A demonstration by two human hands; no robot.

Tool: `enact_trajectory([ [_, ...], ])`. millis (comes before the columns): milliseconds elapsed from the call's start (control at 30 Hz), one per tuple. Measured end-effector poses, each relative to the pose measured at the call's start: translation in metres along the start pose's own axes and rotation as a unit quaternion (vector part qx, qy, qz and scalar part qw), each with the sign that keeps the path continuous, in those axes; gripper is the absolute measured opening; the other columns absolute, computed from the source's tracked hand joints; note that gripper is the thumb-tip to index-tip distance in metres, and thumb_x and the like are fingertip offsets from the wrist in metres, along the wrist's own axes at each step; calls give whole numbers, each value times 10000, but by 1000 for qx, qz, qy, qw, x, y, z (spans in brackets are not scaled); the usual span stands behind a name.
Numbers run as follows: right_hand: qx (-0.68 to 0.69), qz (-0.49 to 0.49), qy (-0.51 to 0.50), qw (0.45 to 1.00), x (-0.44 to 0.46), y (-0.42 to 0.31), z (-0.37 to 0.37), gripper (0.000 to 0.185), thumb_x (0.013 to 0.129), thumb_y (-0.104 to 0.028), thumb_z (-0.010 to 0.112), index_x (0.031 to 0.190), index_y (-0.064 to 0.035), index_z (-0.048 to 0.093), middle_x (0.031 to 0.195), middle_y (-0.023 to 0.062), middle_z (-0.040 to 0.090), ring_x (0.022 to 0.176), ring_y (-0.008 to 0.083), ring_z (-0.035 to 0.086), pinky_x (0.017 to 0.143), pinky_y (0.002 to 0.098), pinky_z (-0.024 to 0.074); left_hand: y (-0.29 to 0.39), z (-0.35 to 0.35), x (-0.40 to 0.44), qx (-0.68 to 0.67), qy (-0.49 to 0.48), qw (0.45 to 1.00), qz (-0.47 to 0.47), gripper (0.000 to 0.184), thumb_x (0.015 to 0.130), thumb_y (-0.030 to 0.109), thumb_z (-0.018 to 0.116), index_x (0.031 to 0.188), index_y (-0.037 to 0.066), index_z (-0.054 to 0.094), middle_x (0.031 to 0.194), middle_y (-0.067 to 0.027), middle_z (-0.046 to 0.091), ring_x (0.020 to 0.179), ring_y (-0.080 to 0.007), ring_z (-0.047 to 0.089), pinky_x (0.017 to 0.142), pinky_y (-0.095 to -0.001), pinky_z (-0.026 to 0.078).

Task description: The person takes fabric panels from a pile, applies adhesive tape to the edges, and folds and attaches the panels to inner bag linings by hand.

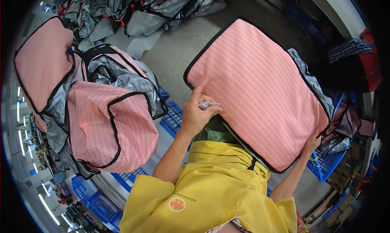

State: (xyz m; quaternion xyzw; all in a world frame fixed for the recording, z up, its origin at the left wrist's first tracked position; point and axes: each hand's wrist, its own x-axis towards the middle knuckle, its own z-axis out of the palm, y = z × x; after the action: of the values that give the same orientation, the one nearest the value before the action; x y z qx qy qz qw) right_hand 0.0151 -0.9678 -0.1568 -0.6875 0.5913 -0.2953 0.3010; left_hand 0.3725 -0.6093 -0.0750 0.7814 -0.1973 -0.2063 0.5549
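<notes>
A large pink patterned panel with black edging (pixel 256 94) lies tilted in front of my body. My left hand (pixel 198 113) is at its left edge, the index finger stretched onto the fabric, while thumb and other fingers pinch a small silvery-white piece (pixel 209 105). At the panel's lower right corner, my right hand (pixel 312 143) grips the black edge; its fingertips are partly hidden. Silver lining (pixel 310 80) shows along the panel's far right side. To the left stands a pink bag (pixel 111 123) with black trim and crumpled silver lining, its flap folded outward.
Blue plastic crates (pixel 99 200) sit at the lower left, and another blue crate (pixel 327 164) is at the right with pink and silver pieces. Silver bags (pixel 146 19) are heaped at the top. A person in red and black (pixel 357 64) is at the right.
</notes>
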Motion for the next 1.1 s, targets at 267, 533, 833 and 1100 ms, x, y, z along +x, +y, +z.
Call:
enact_trajectory([
  [267,-2,-40,15,999,1,5,2,681,1009,-487,527,1335,112,527,1288,193,619,1138,264,586,973,340,437,1,3,3,39,4,999,28,919,719,73,863,1492,71,366,767,-31,700,726,-96,630,799,-254,498],
  [533,14,-68,11,998,3,8,3,627,1028,-429,512,1342,114,521,1318,189,603,1179,252,569,1008,329,419,-6,-6,10,12,-45,999,1,664,778,57,819,1373,33,527,795,-24,686,728,-63,608,661,-212,494],
  [833,-5,-16,-12,1000,0,-3,2,624,1033,-431,495,1346,109,520,1326,186,602,1188,255,567,1006,330,418,-12,-19,7,-136,-121,979,-91,556,868,-42,678,1383,10,475,967,-47,679,832,-58,619,667,-183,481],
  [1100,-76,-26,26,996,2,18,4,582,1037,-389,500,1337,109,524,1284,202,626,1148,284,586,993,345,424,-14,-13,7,-104,-83,989,-58,440,846,-26,705,1267,-1,583,905,-31,700,807,-76,633,705,-220,511],
])
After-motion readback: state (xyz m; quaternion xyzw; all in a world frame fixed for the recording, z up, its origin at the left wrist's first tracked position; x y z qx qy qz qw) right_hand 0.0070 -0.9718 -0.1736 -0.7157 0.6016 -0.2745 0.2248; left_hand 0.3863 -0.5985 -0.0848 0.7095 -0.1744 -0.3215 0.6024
